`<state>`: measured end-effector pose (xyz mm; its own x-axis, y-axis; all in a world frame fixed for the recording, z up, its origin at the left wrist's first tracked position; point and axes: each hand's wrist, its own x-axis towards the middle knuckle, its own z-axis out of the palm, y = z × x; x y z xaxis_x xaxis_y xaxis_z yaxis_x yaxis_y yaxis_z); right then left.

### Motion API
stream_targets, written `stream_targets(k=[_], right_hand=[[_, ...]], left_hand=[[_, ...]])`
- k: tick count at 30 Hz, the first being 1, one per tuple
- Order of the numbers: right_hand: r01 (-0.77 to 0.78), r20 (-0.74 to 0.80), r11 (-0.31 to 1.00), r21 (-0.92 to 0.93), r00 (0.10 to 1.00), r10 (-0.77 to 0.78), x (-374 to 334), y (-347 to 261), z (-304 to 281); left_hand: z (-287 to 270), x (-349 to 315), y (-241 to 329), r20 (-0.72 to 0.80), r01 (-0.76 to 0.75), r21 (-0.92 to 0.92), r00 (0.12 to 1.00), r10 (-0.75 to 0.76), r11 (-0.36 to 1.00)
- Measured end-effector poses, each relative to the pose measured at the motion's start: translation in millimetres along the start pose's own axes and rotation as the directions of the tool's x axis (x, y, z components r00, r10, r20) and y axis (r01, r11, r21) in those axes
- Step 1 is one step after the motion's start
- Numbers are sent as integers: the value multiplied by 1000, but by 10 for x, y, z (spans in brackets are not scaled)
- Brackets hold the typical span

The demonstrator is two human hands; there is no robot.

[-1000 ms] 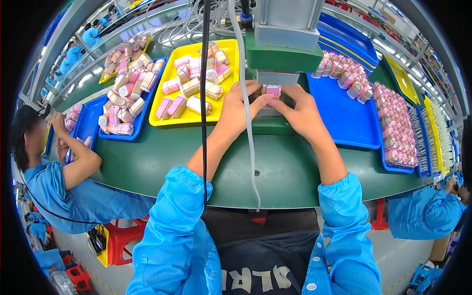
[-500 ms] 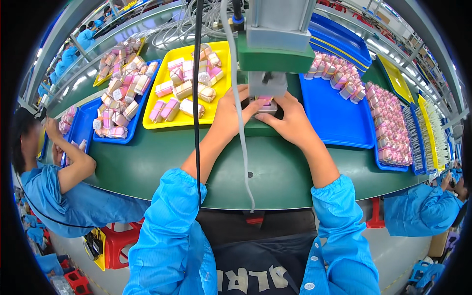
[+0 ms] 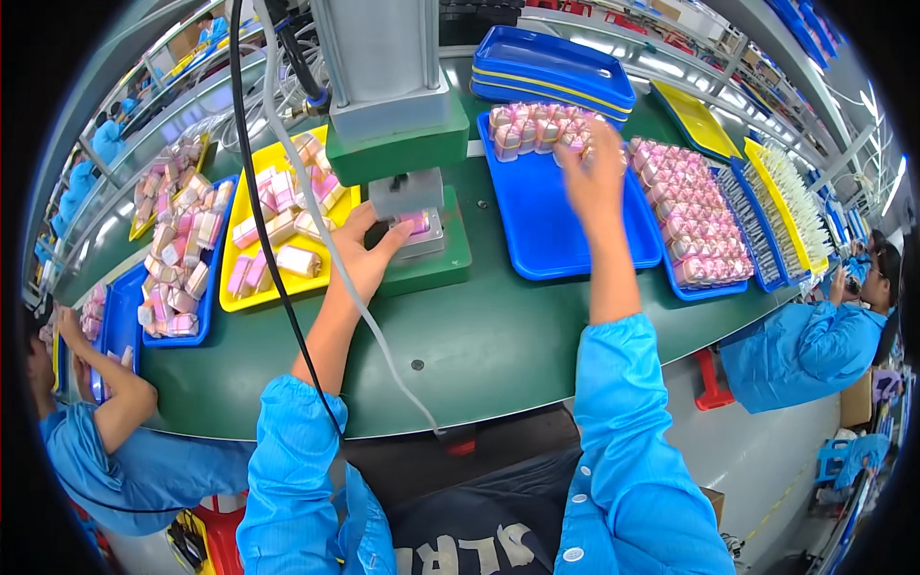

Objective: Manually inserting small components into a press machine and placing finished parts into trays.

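My left hand (image 3: 358, 257) is at the press fixture, thumb stretched out to a small pink-and-white wrapped block (image 3: 418, 223) seated in the grey metal holder (image 3: 422, 243). Its fingers are spread from the thumb, their tips partly hidden by the press's grey upper block (image 3: 406, 194). My right hand (image 3: 596, 172) reaches over the far right part of a blue tray (image 3: 565, 235), at the end of the rows of pink-and-white blocks (image 3: 537, 127). Motion smears its fingers, and whether they hold a block cannot be seen.
A yellow tray (image 3: 236, 293) and a blue tray (image 3: 182, 339), both with loose blocks, lie left of the press (image 3: 398, 144). Rightward stands a tray packed with blocks (image 3: 692, 220). A black cable (image 3: 251, 192) and a grey hose (image 3: 369, 321) hang before me. Co-workers sit either side.
My right hand has left the fixture and moved right and away to the blocks in the blue tray. My left hand stays at the fixture. The view has turned to the right.
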<state>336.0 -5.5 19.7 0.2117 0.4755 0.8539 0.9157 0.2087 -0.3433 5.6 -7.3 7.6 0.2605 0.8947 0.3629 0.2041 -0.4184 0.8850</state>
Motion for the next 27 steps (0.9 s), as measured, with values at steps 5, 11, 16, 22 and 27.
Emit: stream_targets(k=[5, 11, 16, 22, 27], right_hand=[[-309, 139, 922, -231, 928, 346, -145, 931, -203], [-389, 136, 900, -196, 899, 417, -99, 702, -335], [-485, 115, 866, 119, 873, 474, 71, 287, -474], [-620, 699, 571, 538, 706, 109, -297, -1130, 77], [-588, 756, 670, 454, 652, 59, -300, -1439, 257]], left_hand=[[-114, 118, -50, -164, 16, -89, 986, -31, 996], [-968, 337, -468, -477, -18, 706, 727, 494, 708], [-787, 287, -323, -445, -75, 641, 774, 449, 764], [-297, 140, -143, -235, -260, 506, 876, 422, 822], [-135, 50, 5, -42, -189, 33, 981, 190, 982]])
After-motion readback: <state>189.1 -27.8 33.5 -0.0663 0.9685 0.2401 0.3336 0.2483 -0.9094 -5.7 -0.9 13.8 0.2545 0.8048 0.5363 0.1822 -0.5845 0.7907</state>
